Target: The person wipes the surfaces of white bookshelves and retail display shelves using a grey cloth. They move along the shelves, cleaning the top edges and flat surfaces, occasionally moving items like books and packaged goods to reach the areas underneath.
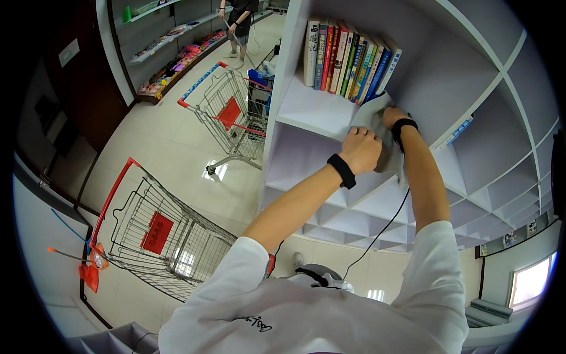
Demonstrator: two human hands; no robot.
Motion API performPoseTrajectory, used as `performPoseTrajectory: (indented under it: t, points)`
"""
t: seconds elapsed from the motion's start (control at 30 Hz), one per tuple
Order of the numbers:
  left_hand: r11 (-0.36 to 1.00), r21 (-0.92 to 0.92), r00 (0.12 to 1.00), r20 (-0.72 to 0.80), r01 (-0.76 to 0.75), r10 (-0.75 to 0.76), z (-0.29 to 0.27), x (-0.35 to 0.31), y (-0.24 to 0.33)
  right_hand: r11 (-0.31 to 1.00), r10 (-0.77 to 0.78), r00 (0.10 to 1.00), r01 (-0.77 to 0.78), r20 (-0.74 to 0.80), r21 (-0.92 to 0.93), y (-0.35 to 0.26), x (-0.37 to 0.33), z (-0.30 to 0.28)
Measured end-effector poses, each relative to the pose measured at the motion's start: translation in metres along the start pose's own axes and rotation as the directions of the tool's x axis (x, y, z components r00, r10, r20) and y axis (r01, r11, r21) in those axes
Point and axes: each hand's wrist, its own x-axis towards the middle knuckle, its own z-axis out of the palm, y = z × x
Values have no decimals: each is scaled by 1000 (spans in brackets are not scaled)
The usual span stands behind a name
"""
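Note:
A grey cloth hangs between my hands at the front edge of an upper shelf compartment, its lower part drooping past the board. Knuckles up, my left hand is closed on the cloth's left side. My right hand grips it a little farther in and to the right, with the fingers partly hidden. Just beyond the cloth, a row of books with differently coloured spines stands in the compartment, those on the right leaning. The cloth's far end comes close to the rightmost books; whether it touches them I cannot tell.
The white cubby shelf spreads to the right, with a blue-and-white book in another compartment. Two shopping carts, one near and one farther, stand on the left. Another person holds a long pole near a wall display.

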Motion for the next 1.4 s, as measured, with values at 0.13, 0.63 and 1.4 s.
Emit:
performPoseTrajectory:
  t: [0.13,0.63,1.4]
  points:
    - [1000,18,998,-67,-18,20,0,-4,-6,995,3,1000,0,31,-99,11,23,-5]
    - [1000,-14,962,272,-10,14,1,40,14,977,5,995,17,-102,211,32,123,2]
    - [994,-65,995,57,-82,86,-9,19,11,984,98,995,-91,-35,155,7,5,-3]
